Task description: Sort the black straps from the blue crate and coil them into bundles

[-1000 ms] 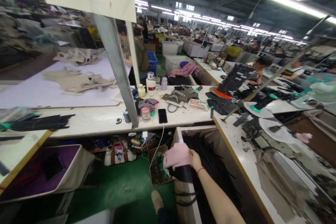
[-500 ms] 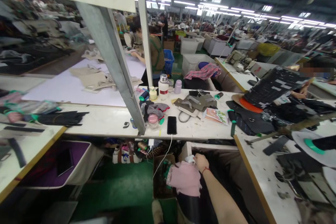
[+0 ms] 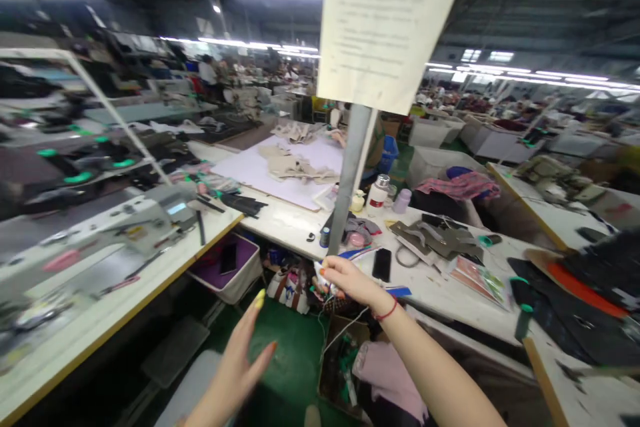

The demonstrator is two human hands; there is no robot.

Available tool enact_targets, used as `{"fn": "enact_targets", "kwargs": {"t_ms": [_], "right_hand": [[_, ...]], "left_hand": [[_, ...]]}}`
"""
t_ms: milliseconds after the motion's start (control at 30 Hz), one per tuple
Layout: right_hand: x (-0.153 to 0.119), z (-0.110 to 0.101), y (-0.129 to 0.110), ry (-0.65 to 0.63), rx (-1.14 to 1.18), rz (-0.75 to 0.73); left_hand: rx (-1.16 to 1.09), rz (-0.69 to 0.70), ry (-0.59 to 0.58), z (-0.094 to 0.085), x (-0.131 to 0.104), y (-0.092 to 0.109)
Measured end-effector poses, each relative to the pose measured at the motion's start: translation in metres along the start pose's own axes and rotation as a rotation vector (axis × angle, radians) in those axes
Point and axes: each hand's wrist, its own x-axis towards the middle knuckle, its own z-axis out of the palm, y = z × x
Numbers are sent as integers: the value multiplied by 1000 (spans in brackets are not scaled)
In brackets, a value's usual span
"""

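Note:
My right hand (image 3: 345,277), with a red cord at the wrist, pinches a small white crumpled piece (image 3: 320,271) that looks like paper or thin plastic. It is held in front of the bench's near edge, by the foot of the grey post (image 3: 346,180). My left hand (image 3: 243,353) is raised over the green floor, empty, with fingers and thumb apart. Below my right forearm, a pink cloth (image 3: 385,370) lies over dark material beside a cardboard box (image 3: 327,373). A black phone (image 3: 382,265) lies on the bench just right of my right hand.
A sewing machine (image 3: 150,220) stands on the left table. A purple-lined bin (image 3: 250,270) hangs beneath it. On the bench are a white bottle (image 3: 377,195), dark cut pieces (image 3: 440,240) and a printed packet (image 3: 480,280). A paper sheet (image 3: 385,27) hangs from the post.
The view has swung left. My right hand has moved from beside the pink cloth up to the bench edge, still holding the white piece. My left hand has come into view.

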Motion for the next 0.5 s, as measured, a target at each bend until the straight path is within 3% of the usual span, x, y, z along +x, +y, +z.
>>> {"fn": "enact_targets", "kwargs": {"t_ms": [67, 133, 233, 300, 400, 500], "right_hand": [[10, 69, -56, -235, -69, -79], [9, 132, -100, -395, -186, -187], [3, 205, -129, -413, -305, -242], [9, 242, -120, -309, -320, -186], [35, 300, -75, -257, -383, -64], [56, 387, -27, -492, -546, 65]], "left_hand": [[-56, 80, 72, -33, 7, 31], [-173, 102, 87, -79, -3, 52], [-293, -64, -92, -162, -53, 46], [-339, -239, -170, -218, -109, 19], [-368, -483, -155, -289, -210, -33], [-356, -685, -112, -339, -306, -71]]}}
